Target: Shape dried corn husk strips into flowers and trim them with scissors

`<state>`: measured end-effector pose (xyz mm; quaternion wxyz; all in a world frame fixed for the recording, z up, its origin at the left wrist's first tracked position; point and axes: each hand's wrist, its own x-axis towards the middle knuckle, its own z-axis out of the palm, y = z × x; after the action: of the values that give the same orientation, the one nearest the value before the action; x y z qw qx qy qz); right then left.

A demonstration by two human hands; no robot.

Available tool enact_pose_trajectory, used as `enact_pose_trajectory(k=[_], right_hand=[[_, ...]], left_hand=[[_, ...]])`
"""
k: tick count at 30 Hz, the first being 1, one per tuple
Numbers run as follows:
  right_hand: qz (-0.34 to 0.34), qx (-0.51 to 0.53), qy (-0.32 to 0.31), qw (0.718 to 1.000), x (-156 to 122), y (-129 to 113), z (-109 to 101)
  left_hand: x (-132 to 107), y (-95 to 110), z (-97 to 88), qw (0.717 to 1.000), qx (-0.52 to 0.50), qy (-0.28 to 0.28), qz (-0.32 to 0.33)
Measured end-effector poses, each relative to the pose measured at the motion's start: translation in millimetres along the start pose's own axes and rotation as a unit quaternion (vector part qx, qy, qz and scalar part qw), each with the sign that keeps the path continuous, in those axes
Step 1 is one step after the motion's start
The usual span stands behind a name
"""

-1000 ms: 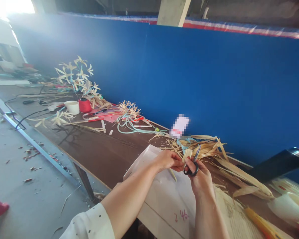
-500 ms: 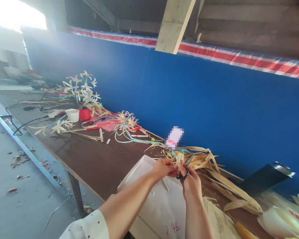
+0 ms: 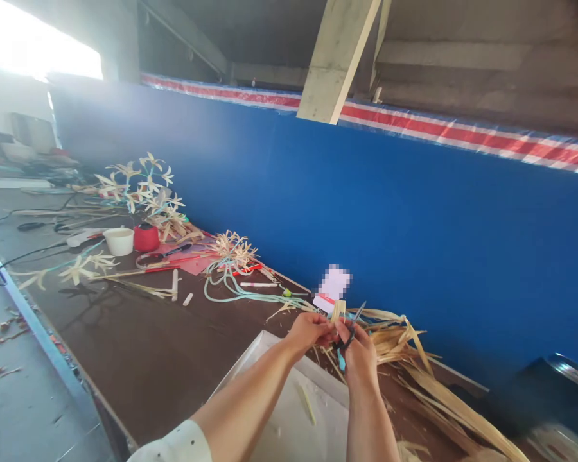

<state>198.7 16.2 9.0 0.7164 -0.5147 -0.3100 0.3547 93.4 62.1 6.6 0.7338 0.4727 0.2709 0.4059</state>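
My left hand (image 3: 309,330) is closed in a pinch on the lower end of a pale folded husk strip (image 3: 338,310), which stands upright above the fingertips. Close beside it, my right hand (image 3: 360,354) has its fingers around a pair of scissors (image 3: 343,341) with dark handles. The blades point up and to the right, away from the strip. My right thumb rests near or against the strip; whether it grips it too I cannot tell. Under my forearms lies a shallow white box (image 3: 289,417) with a thin greenish sliver (image 3: 306,404) in it.
Dried husks (image 3: 395,337) spread to the right along the blue partition (image 3: 366,218). A pale card (image 3: 330,289), blurred out, leans behind my hands. Leftward lie light-blue stems (image 3: 241,294), husk flowers (image 3: 149,183), a white cup (image 3: 119,241) and a red spool (image 3: 146,238). A dark cylinder (image 3: 549,391) lies right.
The view has shifted, so the table's left part sits further left and lower. Both hands stay together, now nearer the white box's far edge, still holding the strip and scissors.
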Motion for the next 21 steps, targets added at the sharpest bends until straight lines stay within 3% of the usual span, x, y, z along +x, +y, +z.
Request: enact_pose_trajectory(k=[5, 16, 18, 21], right_hand=[[0.002, 0.012, -0.007, 1.0, 1.8, 19.3, -10.0], [0.013, 0.016, 0.012, 1.0, -0.7, 17.8, -20.8], [-0.001, -0.009, 0.017, 1.0, -3.0, 16.2, -18.4], [-0.019, -0.087, 0.014, 0.996, -6.8, 11.0, -14.6]], left_hand=[[8.6, -17.4, -11.3, 1.0, 0.004, -0.022, 0.012], [7.1, -13.7, -13.2, 0.994, 0.03, -0.1, -0.021], [7.7, -11.9, -13.2, 0.996, 0.022, -0.085, -0.017], [11.7, -6.7, -16.1, 1.0, -0.012, 0.001, 0.018]])
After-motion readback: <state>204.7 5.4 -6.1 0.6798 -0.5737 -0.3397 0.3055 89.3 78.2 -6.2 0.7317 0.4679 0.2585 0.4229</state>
